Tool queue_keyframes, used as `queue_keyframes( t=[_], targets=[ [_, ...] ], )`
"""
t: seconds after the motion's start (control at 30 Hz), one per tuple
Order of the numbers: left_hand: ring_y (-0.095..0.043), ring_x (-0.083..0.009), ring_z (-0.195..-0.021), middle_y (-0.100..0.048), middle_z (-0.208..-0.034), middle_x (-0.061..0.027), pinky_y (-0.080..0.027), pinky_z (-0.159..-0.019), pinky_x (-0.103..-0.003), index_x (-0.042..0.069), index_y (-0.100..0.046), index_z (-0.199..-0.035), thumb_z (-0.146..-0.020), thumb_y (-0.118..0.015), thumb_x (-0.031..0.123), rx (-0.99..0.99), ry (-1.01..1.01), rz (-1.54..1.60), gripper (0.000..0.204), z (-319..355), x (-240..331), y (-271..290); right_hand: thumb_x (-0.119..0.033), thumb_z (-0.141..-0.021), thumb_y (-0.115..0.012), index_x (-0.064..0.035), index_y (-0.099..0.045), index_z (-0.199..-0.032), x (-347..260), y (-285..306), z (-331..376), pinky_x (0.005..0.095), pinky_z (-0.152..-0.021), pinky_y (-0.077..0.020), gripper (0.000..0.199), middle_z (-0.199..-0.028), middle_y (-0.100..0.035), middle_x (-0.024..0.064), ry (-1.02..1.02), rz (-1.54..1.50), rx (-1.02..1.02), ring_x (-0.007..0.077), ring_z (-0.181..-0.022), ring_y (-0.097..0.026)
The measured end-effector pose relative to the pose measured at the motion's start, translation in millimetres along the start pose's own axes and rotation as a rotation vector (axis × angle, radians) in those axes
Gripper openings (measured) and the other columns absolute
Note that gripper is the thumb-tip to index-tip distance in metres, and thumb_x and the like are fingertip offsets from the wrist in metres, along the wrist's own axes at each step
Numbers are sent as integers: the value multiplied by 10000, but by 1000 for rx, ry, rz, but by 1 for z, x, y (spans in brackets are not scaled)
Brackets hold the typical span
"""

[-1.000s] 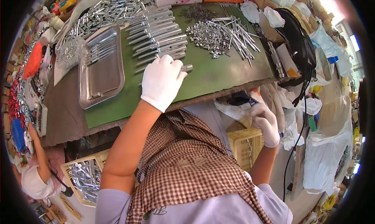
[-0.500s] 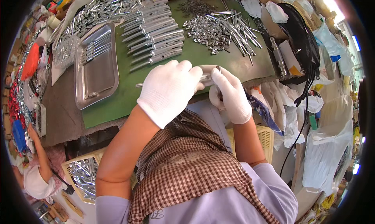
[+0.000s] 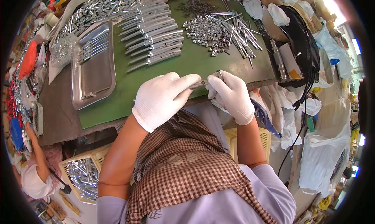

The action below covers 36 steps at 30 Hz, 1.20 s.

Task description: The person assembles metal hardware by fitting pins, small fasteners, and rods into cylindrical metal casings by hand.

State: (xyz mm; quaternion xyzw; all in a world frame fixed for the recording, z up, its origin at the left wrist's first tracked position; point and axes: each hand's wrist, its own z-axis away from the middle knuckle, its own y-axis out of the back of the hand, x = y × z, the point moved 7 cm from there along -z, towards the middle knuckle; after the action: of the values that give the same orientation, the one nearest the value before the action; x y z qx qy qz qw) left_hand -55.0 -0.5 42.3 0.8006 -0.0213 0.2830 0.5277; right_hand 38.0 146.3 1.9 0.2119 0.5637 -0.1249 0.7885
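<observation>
Green matting covers the tabletop, on which the work is laid out, and its near edge is met by the person's checked scarf and pale sleeves. To the left a shallow steel tray is set, with a few finished rods lying along its upper end. Beside it a row of assembled metal tubes is arranged in parallel, and further right a heap of small silver fittings is mixed with loose thin rods. A yellow crate of metal parts is seen below the tabletop at lower left. Both hands are gloved in white. A second ago only the left hand was up at the row of tubes while the right hung low beside the body; now the two are brought together over the near edge. The left hand is closed around a slim metal tube, and the right hand is pinched on a small piece at the tube's end. From this it is judged that one tube has been taken from the row and that fitting is under way.
</observation>
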Motion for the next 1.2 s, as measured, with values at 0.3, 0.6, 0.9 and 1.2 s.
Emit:
queue_keyframes(
  t=[0.3, 0.6, 0.9, 1.2],
  targets=[
    [-631, -261, -677, -552, -801, -64, -507, -586, -384, 225, -685, -1058, -860, -658, 175, -45, 90, -225, 206, -3, 2, -18, -172, -886, -639, -64, -681, -925, -60, 11, -63, 437, -711, -520, 122, -901, -654, 131, 721, 796, 241, 344, -790, -651],
    [-635, -271, -675, -554, -809, -69, -507, -579, -398, 249, -682, -1036, -868, -647, 186, -102, 142, -204, 182, -7, -4, -20, -222, -900, -611, -103, -654, -1015, -71, -18, -120, 453, -806, -520, 172, -1048, -636, 99, 691, 1253, 8, 344, -943, -643],
    [-639, -293, -692, -568, -842, -83, -518, -599, -416, 226, -679, -1088, -890, -624, 213, -145, 164, -166, 206, -7, -4, -22, -104, -836, -706, -50, -673, -942, -32, -4, -23, 366, -706, -525, 124, -869, -668, 133, 513, 491, -86, 314, -803, -659],
    [-629, -291, -672, -565, -819, -83, -506, -582, -419, 224, -669, -1073, -897, -617, 204, -162, 197, -197, 184, -7, -3, -23, -141, -822, -704, -113, -704, -904, -29, -13, -8, 387, -695, -534, 86, -904, -652, 80, 766, 823, 27, 296, -804, -654]
  ],
)
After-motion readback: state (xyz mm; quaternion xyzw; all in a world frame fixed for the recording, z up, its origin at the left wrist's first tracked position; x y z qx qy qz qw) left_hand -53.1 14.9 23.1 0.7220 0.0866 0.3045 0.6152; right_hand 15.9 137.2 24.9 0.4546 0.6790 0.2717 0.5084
